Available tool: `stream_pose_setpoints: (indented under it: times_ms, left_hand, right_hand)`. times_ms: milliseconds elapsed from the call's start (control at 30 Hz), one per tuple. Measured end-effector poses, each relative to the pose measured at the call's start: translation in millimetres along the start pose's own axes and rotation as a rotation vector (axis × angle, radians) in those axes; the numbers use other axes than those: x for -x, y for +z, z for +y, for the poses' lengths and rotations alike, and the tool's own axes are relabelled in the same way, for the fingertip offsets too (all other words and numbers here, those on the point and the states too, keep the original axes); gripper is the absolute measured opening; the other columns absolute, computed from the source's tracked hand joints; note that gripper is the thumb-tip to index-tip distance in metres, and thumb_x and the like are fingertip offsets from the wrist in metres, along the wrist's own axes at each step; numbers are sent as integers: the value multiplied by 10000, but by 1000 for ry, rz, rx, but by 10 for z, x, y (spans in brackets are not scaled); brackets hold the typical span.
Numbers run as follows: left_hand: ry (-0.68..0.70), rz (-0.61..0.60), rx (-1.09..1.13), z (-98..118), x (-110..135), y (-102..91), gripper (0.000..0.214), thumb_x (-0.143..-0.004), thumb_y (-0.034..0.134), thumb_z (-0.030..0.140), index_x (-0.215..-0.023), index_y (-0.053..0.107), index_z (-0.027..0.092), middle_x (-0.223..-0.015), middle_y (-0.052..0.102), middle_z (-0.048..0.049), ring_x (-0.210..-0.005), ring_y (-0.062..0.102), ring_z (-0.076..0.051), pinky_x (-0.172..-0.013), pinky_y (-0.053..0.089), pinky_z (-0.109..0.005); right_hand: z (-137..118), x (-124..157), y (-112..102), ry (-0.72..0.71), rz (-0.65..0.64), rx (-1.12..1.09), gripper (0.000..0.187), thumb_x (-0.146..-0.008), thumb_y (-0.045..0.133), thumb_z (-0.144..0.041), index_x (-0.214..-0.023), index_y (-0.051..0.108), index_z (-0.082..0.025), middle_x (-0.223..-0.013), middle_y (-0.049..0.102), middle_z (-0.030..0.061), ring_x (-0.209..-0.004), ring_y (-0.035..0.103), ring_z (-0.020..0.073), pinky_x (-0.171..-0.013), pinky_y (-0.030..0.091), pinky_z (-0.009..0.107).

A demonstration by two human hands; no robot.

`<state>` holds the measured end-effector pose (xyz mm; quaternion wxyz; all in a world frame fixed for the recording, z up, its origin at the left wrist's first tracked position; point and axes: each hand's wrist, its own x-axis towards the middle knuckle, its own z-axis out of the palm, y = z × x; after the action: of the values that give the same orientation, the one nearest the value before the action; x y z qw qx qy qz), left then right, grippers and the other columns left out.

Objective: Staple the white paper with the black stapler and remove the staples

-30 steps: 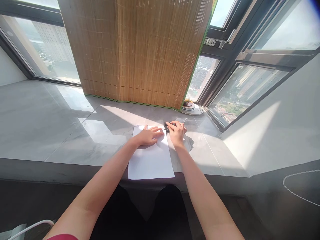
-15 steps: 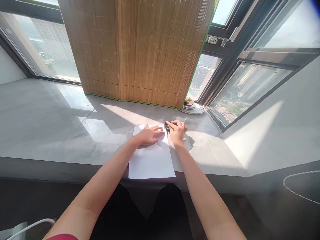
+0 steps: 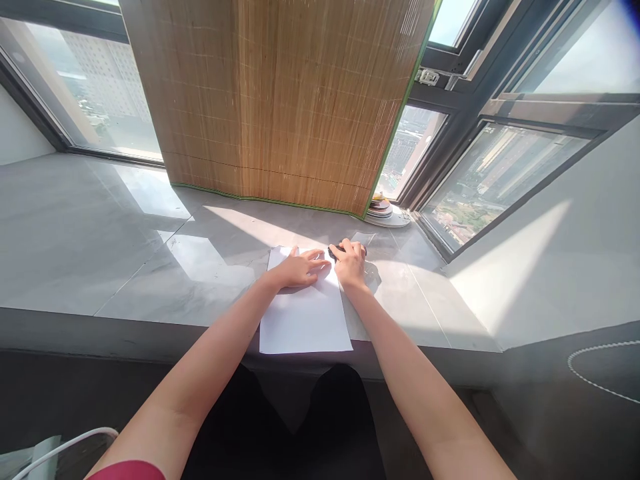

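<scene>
A sheaf of white paper (image 3: pixel 305 323) lies on the sill, its near end reaching the front edge. My left hand (image 3: pixel 300 268) rests flat on its upper part, fingers spread and pointing right. At the paper's upper right corner, my right hand (image 3: pixel 351 263) is closed over a small black tool (image 3: pixel 332 252) that looks like a stapler. Most of the tool is hidden under my fingers. A clear plastic piece (image 3: pixel 364 237) lies just beyond my right hand, partly covered by it.
The grey marble sill (image 3: pixel 125 253) has bright sun patches. A bamboo blind (image 3: pixel 285 100) hangs down to it at the back. Stacked plates (image 3: pixel 387 215) stand in the right corner by the windows (image 3: pixel 500 173). A white cord (image 3: pixel 75 441) shows at lower left.
My right hand has shifted slightly left and pressed down lower over the black tool, turning a little. My left hand stays in place on the paper. The camera view has shifted slightly.
</scene>
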<state>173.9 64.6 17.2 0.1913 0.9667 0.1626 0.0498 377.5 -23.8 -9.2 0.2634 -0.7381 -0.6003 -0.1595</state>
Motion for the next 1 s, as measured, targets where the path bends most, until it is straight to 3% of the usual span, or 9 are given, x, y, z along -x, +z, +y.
stream_pose_setpoints:
  times_ms: [133,233,367,500,600,767,833,900,1000]
  left_hand:
    - [-7,-2,-8,28,13,-20,586,-984,458,370,-1564,526,418,-1774,283,19,-1521,454,-330,-1321,-55,-629]
    - [-9,1,-15,53,25,-36,587,-986,453,354,-1566,521,412,-1769,296,4,-1511,466,-322,-1318,-38,-641]
    - [-8,7,-26,62,31,-42,583,-988,448,348,-1562,527,415,-1766,305,7,-1501,477,-337,-1318,-17,-652]
    - [-2,-3,-34,48,24,-38,598,-994,431,358,-1584,506,418,-1771,293,11,-1536,425,-348,-1321,-15,-652]
    - [6,-11,-32,41,20,-36,610,-989,443,355,-1594,495,412,-1766,305,6,-1564,381,-345,-1316,-18,-663]
    - [17,-19,-36,38,18,-34,614,-987,458,343,-1597,484,409,-1764,307,3,-1578,351,-343,-1309,-5,-675]
    - [30,20,-33,36,15,-39,619,-978,485,346,-1595,480,399,-1734,367,-9,-1552,385,-337,-1310,42,-665]
    - [40,99,-46,32,9,-49,550,-969,529,368,-1517,574,367,-1627,512,-36,-1475,473,-325,-1305,144,-623]
    - [53,139,-74,26,0,-70,335,-979,562,437,-1205,771,305,-1319,708,-70,-1260,625,-308,-1210,347,-541]
  right_hand:
    - [20,-17,-12,-12,-47,5,480,-949,480,-34,-1073,817,-352,-1097,641,74,-1070,471,276,-1067,373,439]
    - [25,-1,-7,22,11,-29,405,-988,512,-143,-1236,763,-342,-1224,635,86,-1163,478,292,-1132,351,482]
    - [48,19,3,115,54,-76,554,-920,512,-89,-1403,652,-323,-1321,633,90,-1251,492,303,-1172,296,553]
    - [123,14,-11,212,88,-150,557,-896,475,-68,-1344,704,-306,-1204,659,98,-1125,539,288,-998,437,430]
    - [182,12,-46,320,188,-166,518,-886,450,-98,-1276,741,-277,-1159,649,106,-1079,532,294,-940,454,416]
    - [215,17,-107,535,347,-196,509,-900,449,-128,-1316,699,-280,-1247,624,123,-1155,520,325,-995,422,491]
    - [208,12,-116,554,338,-226,503,-921,460,-141,-1359,664,-280,-1290,607,130,-1207,513,334,-1010,417,504]
    - [201,3,-115,542,311,-244,486,-942,468,-156,-1378,644,-280,-1299,591,130,-1235,509,333,-1027,415,508]
    - [198,-9,-101,517,278,-241,466,-959,478,-173,-1377,645,-292,-1259,576,117,-1228,519,325,-1029,425,511]
